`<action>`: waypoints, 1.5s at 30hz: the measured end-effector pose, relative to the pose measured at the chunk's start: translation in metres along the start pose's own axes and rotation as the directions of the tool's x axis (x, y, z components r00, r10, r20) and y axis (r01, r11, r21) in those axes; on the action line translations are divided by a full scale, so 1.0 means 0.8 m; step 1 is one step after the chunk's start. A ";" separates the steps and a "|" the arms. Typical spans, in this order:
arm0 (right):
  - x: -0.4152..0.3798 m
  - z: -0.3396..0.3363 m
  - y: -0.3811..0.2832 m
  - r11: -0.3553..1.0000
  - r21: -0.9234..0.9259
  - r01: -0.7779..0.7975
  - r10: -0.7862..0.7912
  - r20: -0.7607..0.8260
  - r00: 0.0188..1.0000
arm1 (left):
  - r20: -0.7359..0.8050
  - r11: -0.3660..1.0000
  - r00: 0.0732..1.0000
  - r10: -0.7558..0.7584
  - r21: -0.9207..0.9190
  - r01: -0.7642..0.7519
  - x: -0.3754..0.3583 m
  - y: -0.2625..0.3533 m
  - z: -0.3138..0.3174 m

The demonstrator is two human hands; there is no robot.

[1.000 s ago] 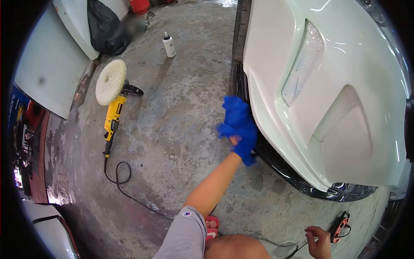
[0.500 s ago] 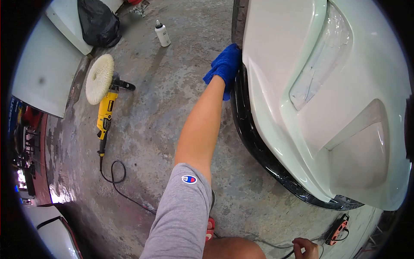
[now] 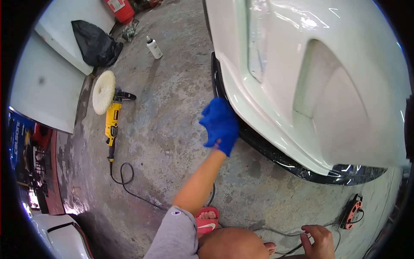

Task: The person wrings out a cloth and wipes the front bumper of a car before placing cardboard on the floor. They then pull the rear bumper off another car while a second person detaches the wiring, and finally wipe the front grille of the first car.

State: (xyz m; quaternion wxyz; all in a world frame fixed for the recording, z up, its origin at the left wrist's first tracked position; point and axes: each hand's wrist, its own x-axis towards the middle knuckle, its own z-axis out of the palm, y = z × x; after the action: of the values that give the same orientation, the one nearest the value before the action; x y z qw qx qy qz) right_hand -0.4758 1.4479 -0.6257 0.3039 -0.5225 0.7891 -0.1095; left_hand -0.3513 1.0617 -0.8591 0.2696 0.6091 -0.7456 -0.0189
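Observation:
My left hand is wrapped in a blue microfiber cloth [image 3: 219, 123] and presses it against the glossy black lower lip [image 3: 276, 156] of a white car bumper [image 3: 276, 103]. The cloth hides most of my left hand [image 3: 221, 129]; its fingers are bent over the trim edge. At the bottom right, my right hand [image 3: 320, 242] hangs near my knee with loosely curled fingers, thumb apart, nothing in it.
A yellow polisher [image 3: 112, 118] with a white wool pad lies on the concrete floor, its cord [image 3: 129, 183] trailing toward my feet. A white bottle [image 3: 154, 48], a black bag [image 3: 95, 45], a red container [image 3: 119, 9] and an orange cord reel [image 3: 352, 212] surround the area.
My left hand with the blue cloth has slid along the black lip toward me. My view has shifted, and more of my right hand now shows.

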 end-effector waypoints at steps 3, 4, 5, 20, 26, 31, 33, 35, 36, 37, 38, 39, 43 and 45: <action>-0.010 -0.010 -0.009 0.996 -0.034 0.079 -0.080 -0.034 0.996 | 0.076 0.909 0.987 0.144 0.384 -0.162 -0.063 0.054 -0.053; -0.014 -0.013 -0.012 0.997 -0.018 0.072 -0.073 -0.048 0.996 | 0.279 0.772 0.949 0.148 0.567 -0.287 -0.079 0.071 -0.074; -0.016 -0.016 -0.014 0.993 -0.004 0.116 -0.117 -0.043 0.992 | 0.279 0.763 0.946 0.168 0.570 -0.304 -0.094 0.082 -0.082; -0.089 -0.019 -0.004 0.984 -0.098 0.146 -0.165 -0.223 0.961 | 0.011 0.897 0.921 0.390 -0.233 -0.376 -0.122 0.092 -0.072; -0.091 -0.018 -0.014 0.973 -0.179 0.149 -0.187 -0.219 0.958 | 0.170 0.495 0.495 0.852 0.042 -0.868 -0.256 0.166 -0.037; -0.092 -0.015 -0.016 0.963 -0.205 0.177 -0.223 -0.228 0.948 | 0.145 0.313 0.332 0.932 0.134 -0.940 -0.261 0.288 -0.130; -0.096 -0.017 -0.016 0.964 -0.188 0.186 -0.231 -0.255 0.939 | 0.337 0.262 0.087 0.938 -0.519 -0.814 -0.245 0.308 -0.145; -0.101 -0.019 -0.016 0.972 -0.165 0.170 -0.212 -0.283 0.935 | -0.315 -0.058 0.312 0.896 -0.781 -0.622 -0.250 0.309 -0.129; -0.103 -0.021 -0.015 0.976 -0.145 0.161 -0.199 -0.307 0.931 | -0.317 -0.063 0.306 0.898 -0.779 -0.624 -0.246 0.299 -0.134; -0.104 -0.022 -0.011 0.977 -0.143 0.160 -0.199 -0.314 0.928 | 0.000 0.035 0.443 0.896 -0.997 -0.071 -0.237 0.274 -0.140; -0.105 -0.023 -0.006 0.973 -0.153 0.170 -0.212 -0.325 0.922 | 0.158 0.080 0.453 0.877 -0.979 0.185 -0.220 0.250 -0.149; -0.105 -0.024 -0.003 0.970 -0.163 0.180 -0.227 -0.336 0.914 | 0.311 0.100 0.452 0.836 -0.897 0.432 -0.202 0.225 -0.159; -0.100 -0.025 -0.004 0.969 -0.150 0.198 -0.238 -0.339 0.910 | 0.481 -0.006 0.831 0.278 -0.865 0.502 -0.135 0.132 -0.188; -0.095 -0.024 -0.007 0.965 -0.126 0.231 -0.260 -0.323 0.910 | 0.566 -0.210 0.815 0.126 -0.787 0.580 -0.094 0.064 -0.178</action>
State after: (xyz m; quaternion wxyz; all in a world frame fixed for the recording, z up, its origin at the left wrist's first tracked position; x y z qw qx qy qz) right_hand -0.4623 1.5102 -0.5799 0.1260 -0.6037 0.7611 -0.2009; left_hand -0.3280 1.1865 -0.7475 0.4376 0.2928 -0.3650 -0.7678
